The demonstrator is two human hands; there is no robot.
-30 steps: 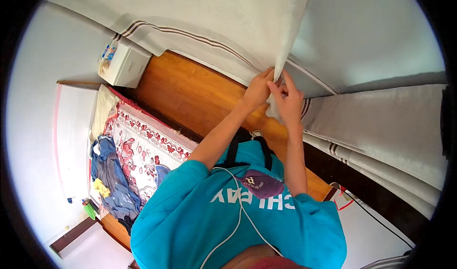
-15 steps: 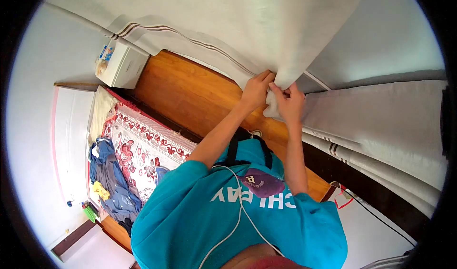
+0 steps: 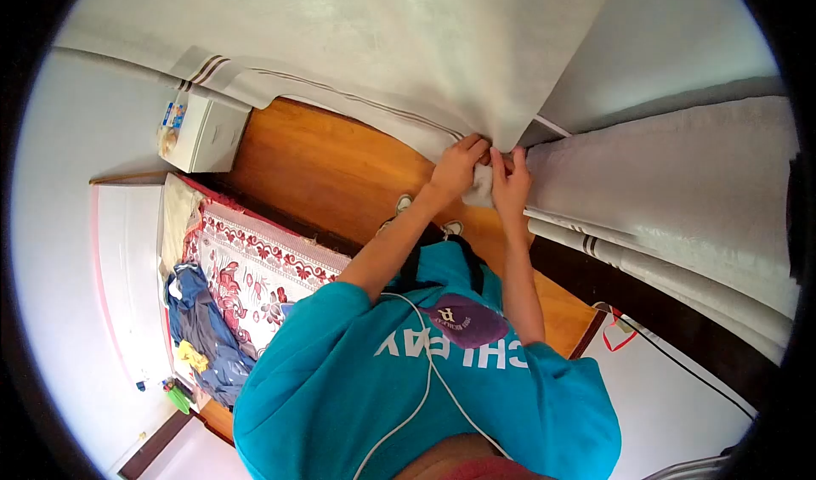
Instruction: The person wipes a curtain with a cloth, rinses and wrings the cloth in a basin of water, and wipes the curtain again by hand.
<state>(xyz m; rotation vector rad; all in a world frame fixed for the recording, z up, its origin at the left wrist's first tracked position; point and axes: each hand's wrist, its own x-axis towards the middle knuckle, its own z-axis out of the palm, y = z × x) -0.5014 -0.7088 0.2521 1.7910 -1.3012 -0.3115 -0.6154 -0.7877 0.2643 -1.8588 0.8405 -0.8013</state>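
A long pale curtain (image 3: 365, 38) with brown stripes near its hem hangs in front of me. My left hand (image 3: 459, 166) is closed on the gathered edge of the cloth, fingers curled over it. Close beside it, my right hand (image 3: 512, 183) pinches the same bunched part between thumb and fingers. A small pale fold of cloth (image 3: 480, 187) hangs down between the two hands. The exact fingertip grip is partly hidden in the folds.
A patterned bedspread (image 3: 255, 259) with dark clothes (image 3: 204, 336) lies at left. A white cabinet (image 3: 208, 132) stands beyond it on the wooden floor (image 3: 314, 153). More grey curtain (image 3: 663, 166) hangs at right, above a dark ledge (image 3: 654, 310). My shoes (image 3: 454, 228) show below.
Both hands have stayed on the curtain, and the right has shifted slightly left and up. Less loose cloth hangs below them. The view has tilted a little, and my shoes now show more.
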